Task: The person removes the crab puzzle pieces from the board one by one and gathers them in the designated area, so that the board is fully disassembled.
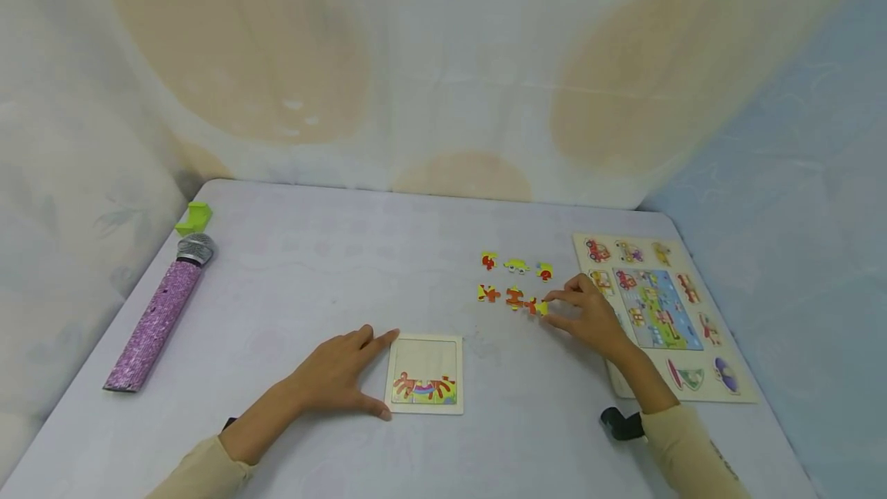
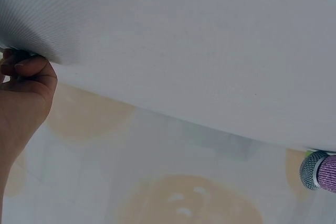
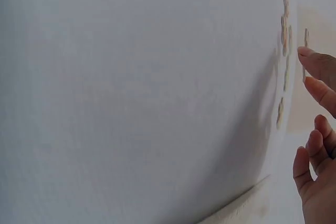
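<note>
My right hand (image 1: 589,316) pinches a red-and-yellow jigsaw piece (image 1: 542,308) between thumb and finger. In the right wrist view the piece (image 3: 305,35) stands edge-on, apart from the tabletop. Beside it lie several more pieces in two rows, including a yellow one (image 1: 516,266) and a red-and-yellow one (image 1: 488,293). A square wooden puzzle frame (image 1: 425,340) lies in front, its lower part filled with a coloured picture. My left hand (image 1: 336,372) rests at the frame's left side, index finger at the upper corner and thumb at the lower one.
A larger wooden puzzle board (image 1: 717,383) lies at the right, partly behind my right forearm. Near that wrist is a black object (image 1: 621,424). At the far left are a purple glittery microphone (image 1: 159,318) and a green object (image 1: 195,216). Curtains surround the white table (image 1: 333,252).
</note>
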Demonstrator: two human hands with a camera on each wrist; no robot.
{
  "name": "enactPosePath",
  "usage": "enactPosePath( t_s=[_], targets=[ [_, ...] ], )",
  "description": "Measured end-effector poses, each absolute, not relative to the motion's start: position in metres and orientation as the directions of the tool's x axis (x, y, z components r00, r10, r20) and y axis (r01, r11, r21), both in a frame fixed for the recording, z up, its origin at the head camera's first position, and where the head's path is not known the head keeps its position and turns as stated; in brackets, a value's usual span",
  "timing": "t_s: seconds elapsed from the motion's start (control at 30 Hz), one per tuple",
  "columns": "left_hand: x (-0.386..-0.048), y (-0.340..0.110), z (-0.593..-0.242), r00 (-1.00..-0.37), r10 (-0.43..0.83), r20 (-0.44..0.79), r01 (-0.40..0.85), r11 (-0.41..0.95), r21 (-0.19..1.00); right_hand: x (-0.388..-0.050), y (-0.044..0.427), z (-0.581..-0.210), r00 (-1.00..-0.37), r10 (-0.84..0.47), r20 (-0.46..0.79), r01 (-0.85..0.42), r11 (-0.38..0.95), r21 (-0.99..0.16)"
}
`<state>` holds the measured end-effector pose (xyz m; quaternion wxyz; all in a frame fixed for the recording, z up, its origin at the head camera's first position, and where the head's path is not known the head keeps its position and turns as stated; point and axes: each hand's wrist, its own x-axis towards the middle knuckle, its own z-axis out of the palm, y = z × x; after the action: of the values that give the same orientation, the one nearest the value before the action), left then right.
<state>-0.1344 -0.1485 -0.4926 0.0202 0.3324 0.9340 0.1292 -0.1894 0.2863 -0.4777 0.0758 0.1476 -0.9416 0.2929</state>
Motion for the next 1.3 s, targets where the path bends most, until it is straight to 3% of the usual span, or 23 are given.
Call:
enactPosePath(
  t_s=[0.3, 0.8, 1.03, 1.3],
  targets=[
    [-0.132, -0.150, -0.494, -0.788, 0.615, 0.024, 0.599, 0.756, 0.263, -0.202, 0.299, -0.483, -0.979, -0.172, 0.113, -0.205, 0.831, -0.516],
    [-0.131, -0.151, -0.494, -0.780, 0.626, 0.025, 0.609, 0.749, 0.260, -0.200, 0.286, -0.486, -0.971, -0.188, 0.150, -0.239, 0.825, -0.512],
    [-0.132, -0.151, -0.493, -0.781, 0.624, 0.025, 0.608, 0.750, 0.259, -0.172, 0.222, -0.475, -0.855, -0.434, 0.285, -0.519, 0.695, -0.497],
    [-0.134, -0.150, -0.496, -0.782, 0.623, 0.032, 0.608, 0.749, 0.264, -0.141, 0.145, -0.468, -0.727, -0.660, 0.190, -0.644, 0.558, -0.523]
  ],
)
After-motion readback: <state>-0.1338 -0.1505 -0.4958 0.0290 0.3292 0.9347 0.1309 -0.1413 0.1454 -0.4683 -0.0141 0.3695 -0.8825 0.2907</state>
